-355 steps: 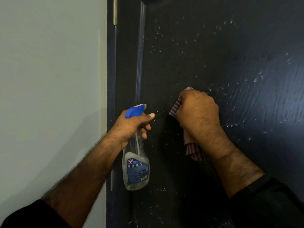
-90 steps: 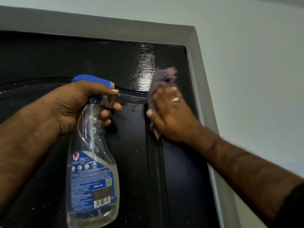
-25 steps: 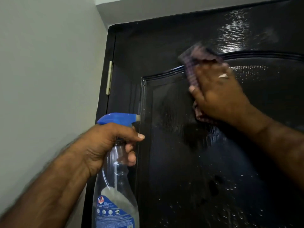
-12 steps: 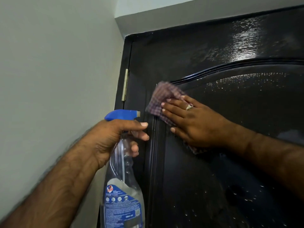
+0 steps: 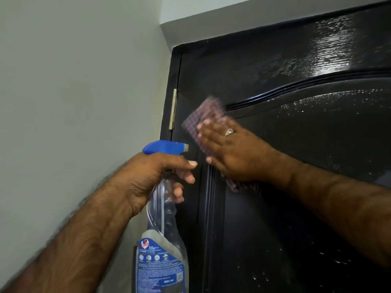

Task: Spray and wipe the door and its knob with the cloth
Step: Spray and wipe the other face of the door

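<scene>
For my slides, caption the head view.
Right hand presses checked cloth on dark wooden door; left hand holds clear spray bottle.

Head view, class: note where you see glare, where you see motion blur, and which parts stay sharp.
Head view: glare streaks the door at its upper right, near the top edge; the cloth and the right hand pressing it are smeared by motion blur; the left hand and the spray bottle look sharper, its label partly readable.
</scene>
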Action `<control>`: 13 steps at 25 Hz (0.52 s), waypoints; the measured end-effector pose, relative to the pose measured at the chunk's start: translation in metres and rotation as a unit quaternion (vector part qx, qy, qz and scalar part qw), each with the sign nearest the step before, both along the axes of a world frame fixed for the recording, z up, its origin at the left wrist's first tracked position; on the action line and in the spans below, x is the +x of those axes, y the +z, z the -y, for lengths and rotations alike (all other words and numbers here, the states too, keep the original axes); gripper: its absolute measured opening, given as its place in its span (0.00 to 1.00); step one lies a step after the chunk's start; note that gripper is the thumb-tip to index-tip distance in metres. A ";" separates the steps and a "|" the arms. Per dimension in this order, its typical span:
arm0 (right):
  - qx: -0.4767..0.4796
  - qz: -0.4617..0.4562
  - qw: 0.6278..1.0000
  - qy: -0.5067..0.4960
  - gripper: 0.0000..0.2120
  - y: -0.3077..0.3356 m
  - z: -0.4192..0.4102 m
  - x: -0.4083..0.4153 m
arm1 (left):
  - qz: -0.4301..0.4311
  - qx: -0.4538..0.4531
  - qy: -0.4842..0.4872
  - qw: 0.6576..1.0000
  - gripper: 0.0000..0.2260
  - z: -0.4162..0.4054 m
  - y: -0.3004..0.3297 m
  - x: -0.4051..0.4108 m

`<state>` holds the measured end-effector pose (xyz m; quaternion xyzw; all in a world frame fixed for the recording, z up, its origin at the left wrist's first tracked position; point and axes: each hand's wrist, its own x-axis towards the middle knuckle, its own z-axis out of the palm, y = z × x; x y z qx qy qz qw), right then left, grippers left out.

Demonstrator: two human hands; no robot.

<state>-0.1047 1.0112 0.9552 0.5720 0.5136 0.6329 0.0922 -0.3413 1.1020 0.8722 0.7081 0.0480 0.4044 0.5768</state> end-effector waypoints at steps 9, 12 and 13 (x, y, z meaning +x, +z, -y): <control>-0.110 0.015 0.994 -0.001 0.34 -0.013 -0.008 -0.008 | 0.021 -0.054 -0.003 0.998 0.05 -0.019 -0.001 -0.011; 0.018 -0.069 0.997 -0.018 0.39 0.015 -0.023 -0.018 | 0.030 -0.066 0.009 0.997 0.04 -0.021 -0.008 -0.016; -0.036 -0.039 0.998 -0.023 0.39 0.011 -0.034 -0.021 | 0.034 -0.072 0.013 0.997 0.04 -0.021 -0.011 -0.018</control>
